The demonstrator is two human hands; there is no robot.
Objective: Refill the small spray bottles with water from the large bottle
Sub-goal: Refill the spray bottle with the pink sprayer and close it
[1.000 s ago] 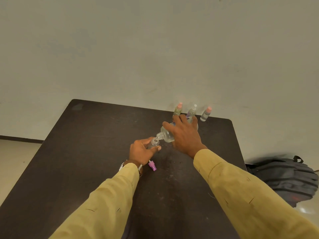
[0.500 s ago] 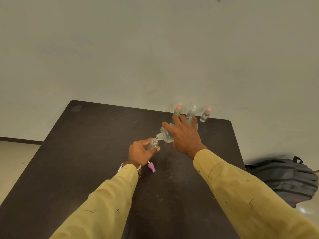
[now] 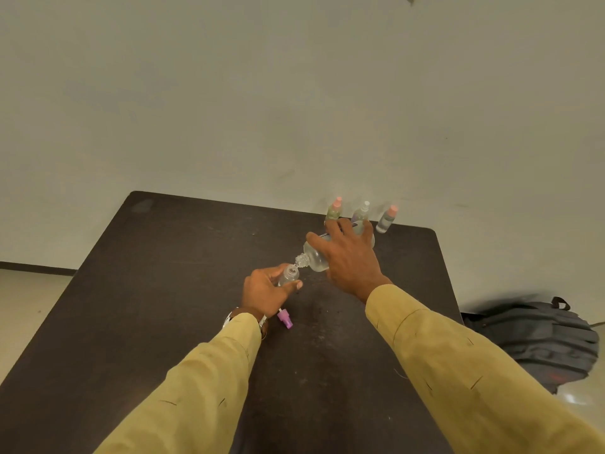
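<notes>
My left hand (image 3: 266, 294) grips a small clear spray bottle (image 3: 289, 276) with its top off, held upright over the dark table (image 3: 163, 290). My right hand (image 3: 348, 260) holds the large clear bottle (image 3: 312, 257) tipped on its side, its open neck right above the small bottle's mouth. The small bottle's purple spray cap (image 3: 284, 318) lies on the table beside my left wrist. Three capped small spray bottles stand at the far edge: a green one with a pink cap (image 3: 334, 209), a clear one with a white cap (image 3: 361, 213) and a grey one with a pink cap (image 3: 387, 219).
The table stands against a plain pale wall. A dark grey backpack (image 3: 537, 339) lies on the floor to the right of the table. Pale floor shows to the left of the table.
Both hands and the two bottles have stayed almost in place, the large bottle's neck still over the small bottle's mouth. Only the camera has shifted slightly.
</notes>
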